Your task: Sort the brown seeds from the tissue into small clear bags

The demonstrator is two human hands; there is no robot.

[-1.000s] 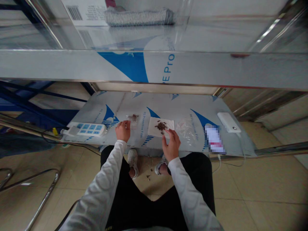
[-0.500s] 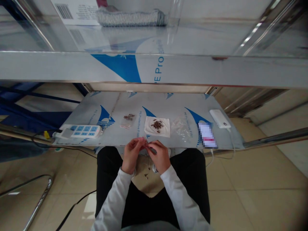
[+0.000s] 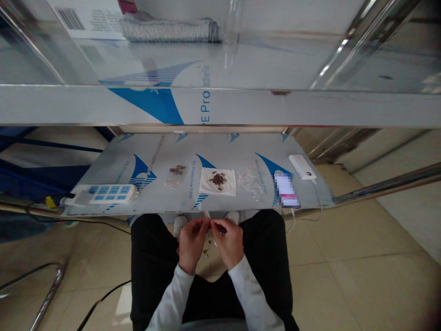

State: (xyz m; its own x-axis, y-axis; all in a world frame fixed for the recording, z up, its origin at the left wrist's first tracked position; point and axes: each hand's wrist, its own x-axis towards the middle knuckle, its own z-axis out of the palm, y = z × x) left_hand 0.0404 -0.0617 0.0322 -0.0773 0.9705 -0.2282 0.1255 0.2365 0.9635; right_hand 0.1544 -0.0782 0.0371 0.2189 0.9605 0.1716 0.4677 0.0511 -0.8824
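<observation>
My left hand [image 3: 193, 241] and my right hand [image 3: 228, 240] meet fingertip to fingertip over my lap, just in front of the shelf edge. Both are closed in a pinch. A small pale strip [image 3: 207, 214] sticks up from between the fingertips; its kind is too small to make out. Beyond my hands, a white cloth or paper square [image 3: 204, 187] carries a pile of small brown pieces [image 3: 218, 180]. To its left lies a small clear bag [image 3: 171, 177] with brown pieces at its top and pale sticks at its lower end. A crumpled clear plastic bag [image 3: 251, 180] is on the right.
A white power strip [image 3: 113, 193] lies on the left of the film-covered lower shelf [image 3: 165, 149]. At right are a phone [image 3: 286, 191] and a white power bank [image 3: 302, 167] with cables. The upper shelf's edge [image 3: 241, 108] overhangs, bearing a rolled grey cloth [image 3: 170, 31].
My joined hands have come down and back from the shelf edge toward my lap, still pinched together. The pale strip now shows above the fingertips. The view has shifted slightly.
</observation>
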